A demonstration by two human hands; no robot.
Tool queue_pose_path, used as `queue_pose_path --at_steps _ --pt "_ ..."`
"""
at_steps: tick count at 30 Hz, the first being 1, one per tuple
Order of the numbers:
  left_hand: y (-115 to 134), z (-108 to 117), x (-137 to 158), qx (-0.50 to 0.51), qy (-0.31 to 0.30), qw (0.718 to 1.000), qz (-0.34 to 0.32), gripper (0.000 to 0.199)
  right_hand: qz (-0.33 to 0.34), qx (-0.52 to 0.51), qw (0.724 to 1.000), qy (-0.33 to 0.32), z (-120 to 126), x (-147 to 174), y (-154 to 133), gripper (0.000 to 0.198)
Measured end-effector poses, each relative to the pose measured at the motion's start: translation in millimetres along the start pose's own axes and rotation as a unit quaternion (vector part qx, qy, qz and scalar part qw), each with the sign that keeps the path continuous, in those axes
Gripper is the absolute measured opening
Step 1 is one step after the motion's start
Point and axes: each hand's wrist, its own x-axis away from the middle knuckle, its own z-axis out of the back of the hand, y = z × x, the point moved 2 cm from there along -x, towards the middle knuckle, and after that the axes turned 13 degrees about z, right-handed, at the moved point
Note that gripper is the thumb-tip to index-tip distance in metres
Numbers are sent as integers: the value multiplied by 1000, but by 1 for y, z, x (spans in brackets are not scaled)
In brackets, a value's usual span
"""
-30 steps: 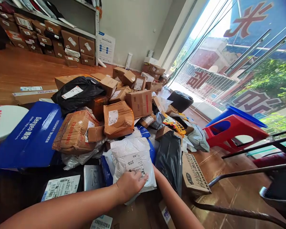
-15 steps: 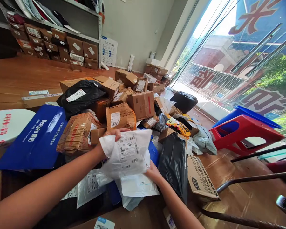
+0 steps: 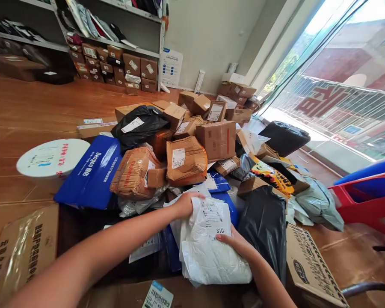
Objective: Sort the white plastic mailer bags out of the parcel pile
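Note:
Both hands are on a white plastic mailer bag, puffy and creased, with a printed "STO" label on its upper part. My left hand pinches the top left of the bag. My right hand is closed on the right edge, its thumb lying over the label and its other fingers hidden beneath. Other pale bags show behind the left edge. Just right of my right hand lies a black plastic parcel. A blue packet lies beyond the bag.
Ahead spreads a heap of cardboard boxes and bags. At left are a white round-lidded tub and a blue "Deeyeo" parcel. A printed carton and a red stool are at right. Shelving stands behind.
The view has swung left. The mailer bag has tilted and dropped lower, its label now facing me more upright. My right hand has moved its thumb onto the label.

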Motion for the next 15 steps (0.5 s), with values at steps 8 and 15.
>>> queue_pose_path --at_steps 8,15 --pt "-159 53 89 -106 130 949 267 58 -10 -22 999 -21 -5 5 -5 98" --pt "-189 29 106 37 6 937 349 17 -34 -23 999 -20 -10 8 -11 106"
